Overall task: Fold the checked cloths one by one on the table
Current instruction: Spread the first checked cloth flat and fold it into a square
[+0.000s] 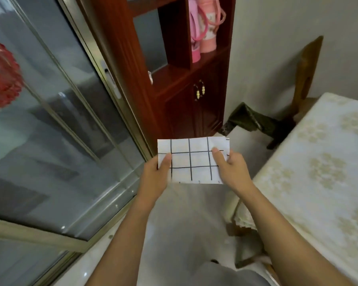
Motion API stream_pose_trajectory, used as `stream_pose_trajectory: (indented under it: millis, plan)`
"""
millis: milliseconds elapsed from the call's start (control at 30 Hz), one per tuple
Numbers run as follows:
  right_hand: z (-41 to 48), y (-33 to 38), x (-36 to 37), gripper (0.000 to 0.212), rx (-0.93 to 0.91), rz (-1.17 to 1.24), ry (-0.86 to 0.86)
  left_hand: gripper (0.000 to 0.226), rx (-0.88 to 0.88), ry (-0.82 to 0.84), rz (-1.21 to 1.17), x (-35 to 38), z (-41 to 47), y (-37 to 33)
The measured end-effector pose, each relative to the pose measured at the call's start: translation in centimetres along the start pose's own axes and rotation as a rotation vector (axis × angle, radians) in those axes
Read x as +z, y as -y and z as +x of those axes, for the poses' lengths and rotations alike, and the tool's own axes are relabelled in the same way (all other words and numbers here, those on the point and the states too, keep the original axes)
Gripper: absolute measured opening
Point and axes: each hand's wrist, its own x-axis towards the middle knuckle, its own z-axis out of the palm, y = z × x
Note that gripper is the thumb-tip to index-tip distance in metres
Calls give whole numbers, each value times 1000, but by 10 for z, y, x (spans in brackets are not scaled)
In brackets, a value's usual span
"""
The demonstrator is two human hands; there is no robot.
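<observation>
A: At far left, what's the red thing?
B: A red ruffled decoration [2, 75], glossy. On the glass or behind it, can't tell, it's blurred. Next is a sliding glass door [60, 124] with a pale metal frame and grey reflections.
A: Centre?
B: A cabinet [182, 112] in polished reddish-brown wood. Open shelves above, two panelled doors below, with small brass-and-bead drop handles [200, 91]. Two pink flasks [207, 27] stand upright side by side on an upper shelf, with pink carry straps. There's print on the lighter one, too small to read.
A: Task item?
B: The checked cloth [194, 159], white with thin black grid lines, is folded into a flat rectangle. Short dark marks run along its bottom edge. It's held in mid-air in front of the cabinet's base, left of the table and not touching it.
A: Grips?
B: The left hand [155, 172] pinches the cloth's left edge, thumb flat on the front, fingers hidden behind. The right hand [232, 170] pinches the right edge the same way, thumb on the front, fingers curled behind.
A: Right side?
B: A dark green cloth [254, 120] draped low by the wall. Behind it is a wooden chair [310, 65] with a slot cut in its back. Then the table [318, 162] under a cream cover with a raised floral pattern, lacy edge hanging at the near corner.
</observation>
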Motion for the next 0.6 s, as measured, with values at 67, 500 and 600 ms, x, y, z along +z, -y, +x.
stream_pose_trajectory:
  millis: [67,500,600]
  plan:
    - [21,-1,-4,25,20,27,-40,23,38,36,30,10,26,-6]
    - [123,-47,-26,27,193,-12,-283,26,105,316,69,85,188,-2]
    - [159,-41,-21,28,191,-39,-326,29,118,370,21,95,235,-2]
